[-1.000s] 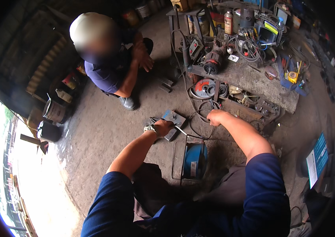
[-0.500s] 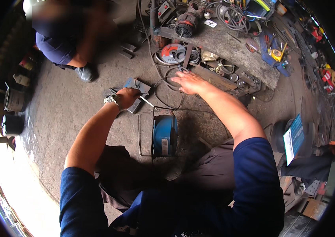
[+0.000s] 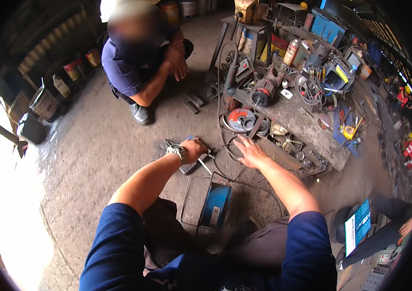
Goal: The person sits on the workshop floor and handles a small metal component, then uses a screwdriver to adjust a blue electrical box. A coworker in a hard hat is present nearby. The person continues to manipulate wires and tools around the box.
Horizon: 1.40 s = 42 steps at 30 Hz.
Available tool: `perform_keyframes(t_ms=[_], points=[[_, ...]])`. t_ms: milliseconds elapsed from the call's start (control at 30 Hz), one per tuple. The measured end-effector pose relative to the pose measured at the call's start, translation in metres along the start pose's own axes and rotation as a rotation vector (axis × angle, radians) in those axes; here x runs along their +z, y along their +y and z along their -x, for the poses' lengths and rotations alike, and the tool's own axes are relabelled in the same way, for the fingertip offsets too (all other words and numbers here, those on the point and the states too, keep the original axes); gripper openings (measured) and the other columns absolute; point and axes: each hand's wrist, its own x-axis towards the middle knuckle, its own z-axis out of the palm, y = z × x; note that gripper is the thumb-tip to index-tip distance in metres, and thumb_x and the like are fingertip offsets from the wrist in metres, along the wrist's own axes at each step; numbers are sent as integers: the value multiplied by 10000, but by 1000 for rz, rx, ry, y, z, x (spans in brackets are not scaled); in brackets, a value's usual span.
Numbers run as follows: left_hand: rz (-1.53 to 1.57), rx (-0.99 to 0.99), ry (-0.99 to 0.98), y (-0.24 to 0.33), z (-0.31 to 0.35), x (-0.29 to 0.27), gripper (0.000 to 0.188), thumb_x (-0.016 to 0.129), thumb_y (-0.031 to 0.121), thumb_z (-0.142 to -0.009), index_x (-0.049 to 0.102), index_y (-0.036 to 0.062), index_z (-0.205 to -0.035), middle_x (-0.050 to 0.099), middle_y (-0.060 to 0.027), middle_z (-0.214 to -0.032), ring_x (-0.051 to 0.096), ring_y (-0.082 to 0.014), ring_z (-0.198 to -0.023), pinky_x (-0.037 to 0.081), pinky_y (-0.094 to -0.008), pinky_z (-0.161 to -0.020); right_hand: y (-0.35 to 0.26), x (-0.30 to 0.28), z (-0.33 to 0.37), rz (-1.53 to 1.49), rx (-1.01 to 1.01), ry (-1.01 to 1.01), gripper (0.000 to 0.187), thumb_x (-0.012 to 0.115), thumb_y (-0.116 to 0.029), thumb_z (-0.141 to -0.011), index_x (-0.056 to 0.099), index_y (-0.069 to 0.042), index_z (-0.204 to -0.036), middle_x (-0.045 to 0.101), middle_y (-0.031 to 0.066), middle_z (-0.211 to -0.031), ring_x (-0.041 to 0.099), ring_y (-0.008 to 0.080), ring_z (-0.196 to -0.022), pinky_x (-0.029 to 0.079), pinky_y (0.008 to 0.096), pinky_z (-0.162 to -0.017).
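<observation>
My left hand (image 3: 193, 149), with a metal watch on its wrist, is curled over a small flat grey-blue box (image 3: 188, 167) on the floor. What its fingers grip is hidden; a white strip (image 3: 205, 166) and dark cord show beside them. To its right my right hand (image 3: 251, 153) is stretched out, fingers apart, over a loop of black cable (image 3: 228, 154). Between my knees and hands stands a blue drum-shaped thing (image 3: 217, 203) in a thin wire frame.
A person (image 3: 140, 68) in a white helmet crouches ahead on the left. Front right are a cutting disc (image 3: 241, 119), a parts tray (image 3: 283, 153), an electric motor (image 3: 264, 92) and coiled cables (image 3: 310, 89). Another person's hand (image 3: 406, 229) is at the right edge, near a blue-and-white card (image 3: 358, 227).
The view has tilted up, so the scene sits lower and further right, with more of the crouching person showing. Both my hands remain by the box and cable.
</observation>
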Motion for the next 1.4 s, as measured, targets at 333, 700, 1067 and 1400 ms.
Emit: perform_keyframes(t_ms=[333, 700, 1067, 1400], points=[[-4, 48, 70, 9, -4, -17, 255, 557, 159, -953, 707, 131, -1157, 703, -104, -1143, 634, -308, -1129, 489, -430, -1005, 33, 6, 15, 10, 17, 96, 728, 715, -202, -870, 392, -143, -1520, 234, 170, -1630, 360, 401, -1436, 386, 519, -1144], [335, 259, 681, 92, 3, -116, 279, 624, -53, -905, 705, 57, -1148, 715, -139, -1084, 699, -281, -1000, 551, -340, -854, 54, -147, 38, -61, 86, 825, 764, 705, -401, -917, 321, -226, -1554, 229, 109, -1642, 340, 377, -1456, 351, 583, -1169], [288, 277, 417, 70, -21, -58, 446, 602, -78, -861, 698, 150, -1233, 520, -147, -1453, 585, -329, -1264, 522, -400, -1030, 90, -166, 50, -10, 605, 1007, 804, 742, -325, -871, 335, -113, -1531, 315, 194, -1580, 358, 421, -1428, 345, 540, -1165], [98, 124, 163, 33, -20, 2, 291, 572, 194, -948, 678, 111, -1206, 690, -158, -1156, 663, -352, -1055, 543, -419, -905, 108, -76, 35, 49, 255, 524, 597, 744, -340, -881, 543, -72, -1375, 575, 207, -1371, 572, 383, -1244, 491, 479, -1018]])
